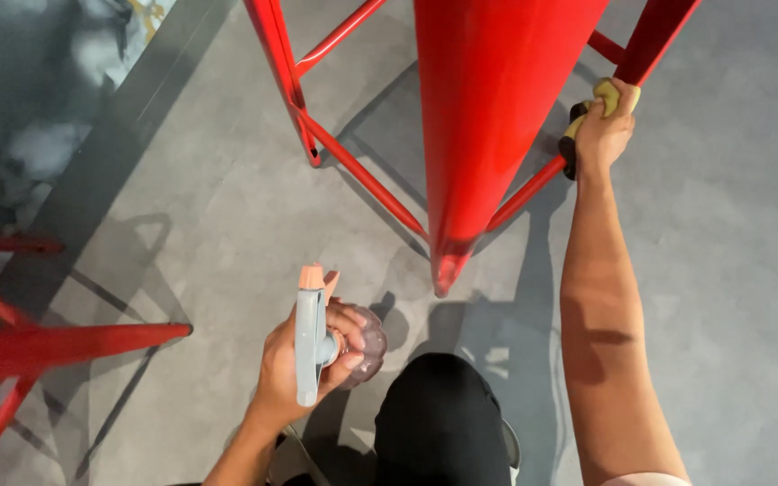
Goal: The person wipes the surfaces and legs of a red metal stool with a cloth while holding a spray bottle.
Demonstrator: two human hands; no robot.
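Your right hand clamps sponge on red stool rung; left hand grips spray bottle. Press flat, wipe along rung.

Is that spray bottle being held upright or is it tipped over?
Upright. Seen from above, the spray bottle shows its grey trigger head on top, with the clear body below it in the left hand. How full it is, I cannot tell.

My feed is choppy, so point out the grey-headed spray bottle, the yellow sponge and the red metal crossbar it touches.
Grey-headed spray bottle [310, 346]: head view, on the grey trigger head.
Yellow sponge [607, 93]: head view, on its top above the fingers.
Red metal crossbar [524, 193]: head view, mid-bar below the sponge.
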